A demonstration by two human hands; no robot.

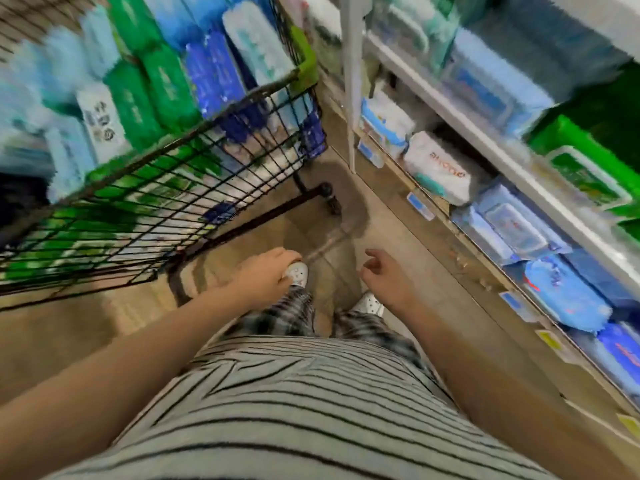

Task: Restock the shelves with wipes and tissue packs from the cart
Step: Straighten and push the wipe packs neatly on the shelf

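A black wire cart (221, 133) stands at the upper left, piled with green packs (162, 84), blue packs (214, 74) and pale blue tissue packs (256, 46). On the right run the shelves (485, 140), holding white wipes packs (440, 168) and blue packs (568, 299). My left hand (266, 271) hangs low in front of me, below the cart's near corner, fingers curled loosely and holding nothing. My right hand (384, 275) hangs beside it, fingers apart and empty, a short way from the lowest shelf. The whole picture is blurred by motion.
A brown tiled floor (346, 202) forms a narrow aisle between cart and shelves. A white shelf upright (351, 81) rises near the cart's green-handled corner. Price tags (419, 206) line the shelf edges. My striped shirt, plaid trousers and white shoes fill the bottom.
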